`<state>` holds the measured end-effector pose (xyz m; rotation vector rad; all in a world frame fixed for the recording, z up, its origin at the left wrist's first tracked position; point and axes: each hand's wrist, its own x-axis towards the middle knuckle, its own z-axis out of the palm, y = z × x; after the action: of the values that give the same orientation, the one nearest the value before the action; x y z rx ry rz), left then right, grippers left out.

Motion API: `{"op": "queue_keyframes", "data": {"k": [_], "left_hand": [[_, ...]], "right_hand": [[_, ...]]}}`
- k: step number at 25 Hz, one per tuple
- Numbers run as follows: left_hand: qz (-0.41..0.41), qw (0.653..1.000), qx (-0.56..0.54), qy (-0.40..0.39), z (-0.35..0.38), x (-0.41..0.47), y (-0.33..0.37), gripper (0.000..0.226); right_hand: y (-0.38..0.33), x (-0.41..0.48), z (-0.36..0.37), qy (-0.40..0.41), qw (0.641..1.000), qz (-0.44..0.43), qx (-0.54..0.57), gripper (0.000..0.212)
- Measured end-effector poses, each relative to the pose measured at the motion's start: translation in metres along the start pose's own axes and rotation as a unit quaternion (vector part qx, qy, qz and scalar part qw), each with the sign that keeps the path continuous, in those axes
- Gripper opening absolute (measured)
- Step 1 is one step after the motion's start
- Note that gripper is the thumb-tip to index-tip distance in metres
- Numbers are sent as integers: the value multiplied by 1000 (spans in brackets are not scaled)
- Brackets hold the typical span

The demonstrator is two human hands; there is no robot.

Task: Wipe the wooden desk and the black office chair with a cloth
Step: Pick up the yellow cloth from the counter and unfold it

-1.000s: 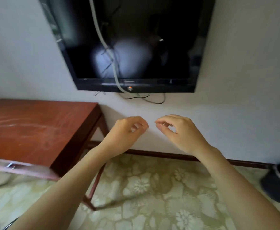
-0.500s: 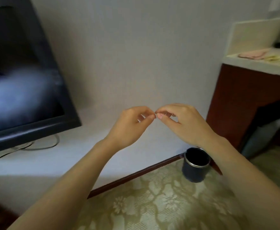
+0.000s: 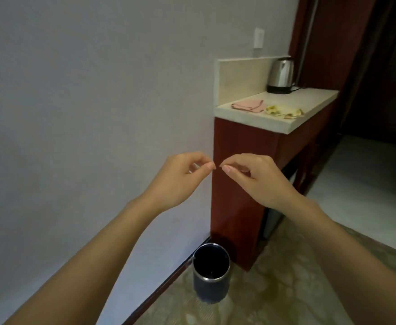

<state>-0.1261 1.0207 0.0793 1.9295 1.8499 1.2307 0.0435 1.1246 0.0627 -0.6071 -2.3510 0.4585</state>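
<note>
I hold both hands up in front of me, close together. My left hand [image 3: 180, 181] has its fingers curled in, with the thumb and first finger pressed tip to tip. My right hand [image 3: 260, 181] is curled the same way. The two pinched tips point at each other and nearly touch. I cannot see anything held in either hand.

Past my right hand stands a table [image 3: 251, 124] with a pale stone top and dark red sides, set against the wall [image 3: 98, 90]. A pink cloth [image 3: 247, 105] lies folded on the top, at the end nearest my hands. Just beside it, farther along, is a crumpled yellow thing [image 3: 283, 111]; I cannot tell what it is. At the far end, well away from my hands, a shiny kettle [image 3: 281, 75] stands upright on its black base.

Down below my hands, a round dark bin [image 3: 211, 275] with a silver rim sits on the patterned floor [image 3: 274, 289]. It is near the wall and just beside the bottom of the table. The inside is dark, and I cannot tell what is in it.
</note>
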Motion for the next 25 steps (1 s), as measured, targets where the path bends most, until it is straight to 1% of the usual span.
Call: {"op": "queue_keyframes", "data": {"k": [3,7,12,14,20,22,25], "left_hand": [[19,999,-13,-33,27,83,-18,18],[41,996,-26,-79,82,172,-34,11],[62,992,-41,-106,160,276,-44,13],[59,993,-38,-99,190,320,-49,13],[-3,998,-36,-50,246,431,-65,10],[-20,999,-22,-26,252,455,-74,10],[-44,999,-5,22,256,481,-92,10]], "right_hand": [[56,40,-15,24,999,25,-27,26],[127,73,-32,53,996,61,-37,31],[238,108,-63,73,992,95,-45,30],[288,126,-80,73,992,94,-48,32],[406,196,-127,81,992,84,-56,20],[430,222,-131,76,992,81,-57,19],[454,260,-126,57,990,86,-95,19]]}}
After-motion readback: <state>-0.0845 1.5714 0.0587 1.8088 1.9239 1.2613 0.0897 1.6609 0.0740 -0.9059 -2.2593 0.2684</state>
